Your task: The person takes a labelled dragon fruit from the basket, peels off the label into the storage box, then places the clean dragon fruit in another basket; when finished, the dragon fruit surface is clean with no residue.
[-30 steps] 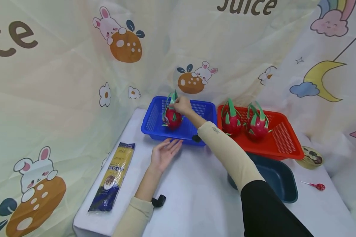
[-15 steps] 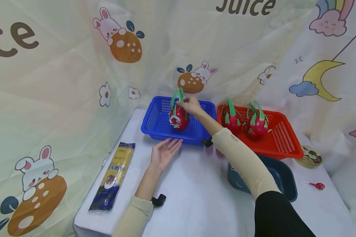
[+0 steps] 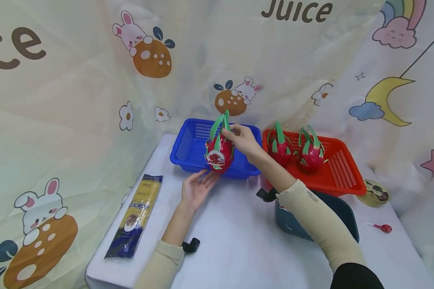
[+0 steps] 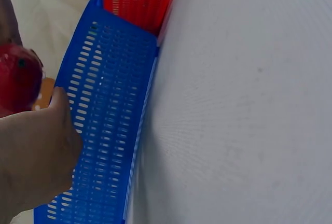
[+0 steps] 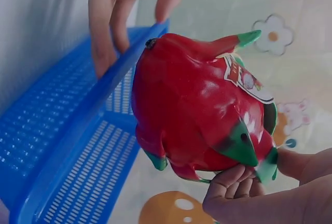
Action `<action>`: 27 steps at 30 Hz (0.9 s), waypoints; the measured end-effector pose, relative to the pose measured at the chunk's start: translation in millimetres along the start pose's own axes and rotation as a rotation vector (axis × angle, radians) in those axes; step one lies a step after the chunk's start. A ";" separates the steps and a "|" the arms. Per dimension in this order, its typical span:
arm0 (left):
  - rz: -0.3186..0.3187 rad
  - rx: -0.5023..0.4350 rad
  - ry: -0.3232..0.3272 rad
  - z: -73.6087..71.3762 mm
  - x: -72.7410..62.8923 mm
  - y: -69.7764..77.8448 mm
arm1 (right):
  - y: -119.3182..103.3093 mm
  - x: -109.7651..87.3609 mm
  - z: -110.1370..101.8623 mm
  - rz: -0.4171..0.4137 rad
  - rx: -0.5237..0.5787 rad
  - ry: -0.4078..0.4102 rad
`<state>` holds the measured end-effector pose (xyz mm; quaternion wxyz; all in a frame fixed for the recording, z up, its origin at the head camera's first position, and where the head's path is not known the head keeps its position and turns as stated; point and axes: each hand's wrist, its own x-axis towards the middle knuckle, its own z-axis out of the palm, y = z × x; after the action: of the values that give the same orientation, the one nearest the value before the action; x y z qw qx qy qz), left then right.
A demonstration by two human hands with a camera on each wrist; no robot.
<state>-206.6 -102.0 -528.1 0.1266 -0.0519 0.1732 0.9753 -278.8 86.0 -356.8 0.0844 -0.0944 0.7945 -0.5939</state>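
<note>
A red dragon fruit [image 3: 220, 154] with green leaves and a round label hangs over the front of the blue basket [image 3: 188, 140]. My right hand [image 3: 244, 140] pinches it by the leaves; the right wrist view shows the thumb and fingers at the green tips [image 5: 267, 167]. Under the fruit, at the basket's front rim, lies my left hand [image 3: 197, 190], palm up with fingers extended. Whether its fingertips touch the fruit is unclear in the head view; in the right wrist view they are beside the rim, apart from it. Two more dragon fruits [image 3: 311, 156] sit in the red basket [image 3: 341, 168].
A blue-and-gold plastic packet [image 3: 135, 216] lies on the left of the white table. On the right are a dark blue tub [image 3: 293, 224], partly behind the right sleeve, a round tin [image 3: 376, 193] and a red lollipop [image 3: 383, 228]. A printed cloth backs the table.
My right hand has lifted the dragon fruit from inside the blue basket and brought it right and toward me, over the front rim. The left hand has stayed nearly still.
</note>
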 end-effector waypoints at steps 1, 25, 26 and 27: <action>0.004 0.007 0.009 -0.4 0.4 0.4 | -1.2 -5.8 -1.0 0.009 0.007 0.000; -0.019 -0.066 -0.022 -1.2 5.1 -3.1 | 49.0 -90.9 -43.5 0.299 0.315 -0.008; -0.017 -0.070 -0.018 -0.8 4.8 -3.1 | 52.3 -93.8 -44.1 0.304 0.313 -0.010; -0.012 -0.072 -0.018 -0.4 4.4 -3.0 | 55.6 -96.3 -44.4 0.311 0.313 -0.011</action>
<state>-210.0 -98.4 -530.1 0.1322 -0.0485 0.1366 0.9806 -199.3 166.8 -395.6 0.1932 0.0403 0.6972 -0.6892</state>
